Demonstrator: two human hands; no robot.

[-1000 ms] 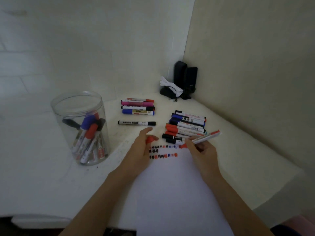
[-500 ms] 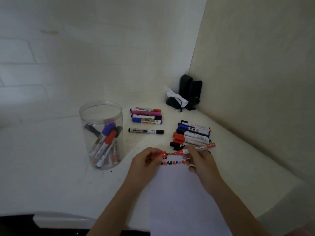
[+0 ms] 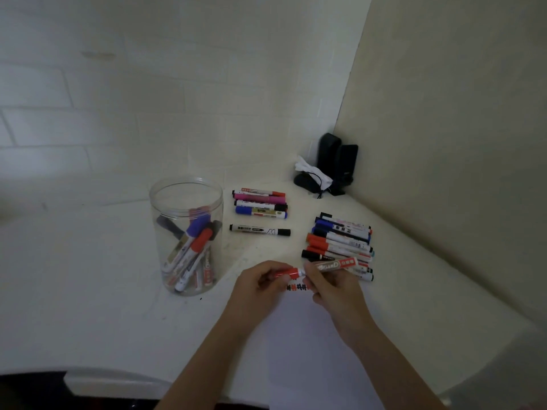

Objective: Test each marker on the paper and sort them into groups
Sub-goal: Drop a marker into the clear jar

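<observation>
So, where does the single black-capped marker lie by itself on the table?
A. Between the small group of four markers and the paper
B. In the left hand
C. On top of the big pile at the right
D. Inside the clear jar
A: the single black-capped marker lies alone on the table, nearer than the group of four markers and beyond the paper, apart from both.

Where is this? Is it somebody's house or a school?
Hard to say for sure. It looks like a plain corner desk in a home or office: a white table pushed against white brick walls, small black speakers in the corner, and a clear jar of markers beside a sheet of paper.
</observation>
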